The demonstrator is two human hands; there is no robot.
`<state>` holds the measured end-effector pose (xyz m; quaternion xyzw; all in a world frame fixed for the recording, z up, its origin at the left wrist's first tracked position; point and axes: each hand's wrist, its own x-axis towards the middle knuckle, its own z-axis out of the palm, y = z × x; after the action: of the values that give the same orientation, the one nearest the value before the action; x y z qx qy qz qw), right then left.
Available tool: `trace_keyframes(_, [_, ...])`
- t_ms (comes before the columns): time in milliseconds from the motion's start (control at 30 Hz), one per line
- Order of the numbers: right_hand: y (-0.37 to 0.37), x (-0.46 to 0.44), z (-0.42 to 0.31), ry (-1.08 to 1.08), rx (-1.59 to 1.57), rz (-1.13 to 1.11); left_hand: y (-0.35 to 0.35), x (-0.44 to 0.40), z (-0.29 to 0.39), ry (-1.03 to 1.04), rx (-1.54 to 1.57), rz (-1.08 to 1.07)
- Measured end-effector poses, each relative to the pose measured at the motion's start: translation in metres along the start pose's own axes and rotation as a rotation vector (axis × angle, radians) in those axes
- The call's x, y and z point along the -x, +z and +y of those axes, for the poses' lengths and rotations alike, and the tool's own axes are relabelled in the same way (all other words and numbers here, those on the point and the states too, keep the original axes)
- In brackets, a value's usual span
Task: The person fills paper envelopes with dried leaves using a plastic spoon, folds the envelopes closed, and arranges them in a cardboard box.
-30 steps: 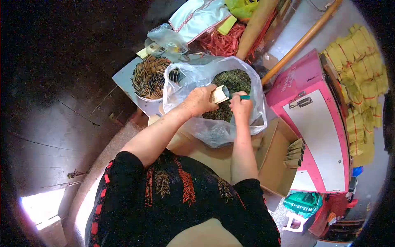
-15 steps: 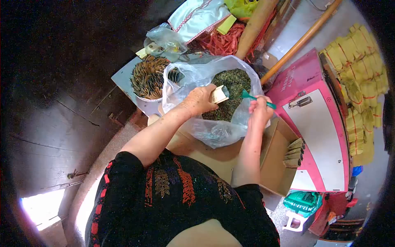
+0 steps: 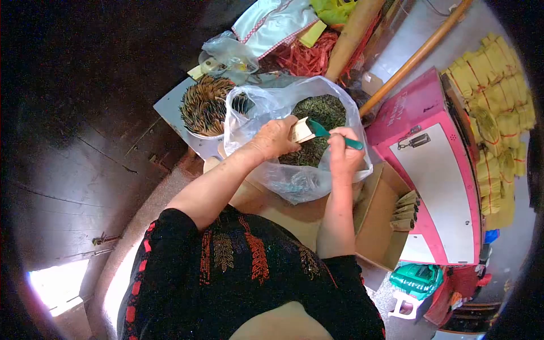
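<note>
A small cream paper packet is held in my left hand, its open end facing right. My right hand grips a green scoop, whose tip is at the packet's opening. Both hands are over a clear plastic bag with its mouth spread wide. Dark green, crumbled dry leaves lie inside the bag. Left of the bag is a bowl packed with many thin brown paper packets.
A cardboard box with several filled packets is at the right, beside a pink and white cabinet. Bundled yellow packets lie beyond it. Red shredded strips, a cloth and a wooden pole are at the back.
My right hand first drew the green scoop back to the right from the packet, then brought it left again to the packet's opening. My left hand has stayed nearly still.
</note>
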<state>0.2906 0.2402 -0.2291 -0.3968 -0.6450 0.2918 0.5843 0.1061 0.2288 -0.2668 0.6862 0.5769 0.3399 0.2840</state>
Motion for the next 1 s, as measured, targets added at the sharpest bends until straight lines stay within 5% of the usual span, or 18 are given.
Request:
trace_keyframes(67, [0.001, 0.000, 0.000, -0.251, 0.118, -0.119, 0.001, 0.000, -0.001, 0.005, -0.007, 0.008])
trace_keyframes(233, [-0.005, 0.001, -0.016, -0.276, 0.167, -0.275, 0.004, 0.001, -0.003, 0.038, -0.010, 0.033])
trace_keyframes(300, [-0.011, 0.001, -0.009, -0.223, 0.091, -0.006, 0.002, 0.002, -0.005, 0.048, -0.001, 0.055])
trace_keyframes(400, [-0.022, -0.004, 0.008, -0.207, 0.190, 0.069, -0.002, 0.002, -0.002, 0.025, -0.002, 0.033])
trace_keyframes(467, [-0.018, 0.002, 0.015, -0.410, 0.315, 0.054, -0.006, 0.003, 0.005, 0.016, 0.033, 0.058])
trace_keyframes(533, [-0.016, 0.013, 0.016, -0.368, 0.791, -0.389, -0.006, 0.008, 0.017, 0.080, 0.093, 0.134])
trace_keyframes(633, [-0.013, 0.020, 0.031, -0.358, 0.832, -0.530, -0.004, 0.010, 0.018, 0.111, 0.134, 0.194])
trace_keyframes(767, [-0.007, 0.015, 0.012, -0.287, 0.456, -0.178, -0.010, 0.004, 0.016, 0.081, 0.085, 0.171])
trace_keyframes(933, [-0.004, 0.002, -0.028, -0.243, 0.252, -0.212, -0.008, 0.012, 0.031, 0.179, 0.198, 0.115])
trace_keyframes(1000, [-0.005, 0.003, -0.029, -0.380, 0.297, -0.285, -0.013, 0.019, 0.043, 0.178, 0.164, 0.042])
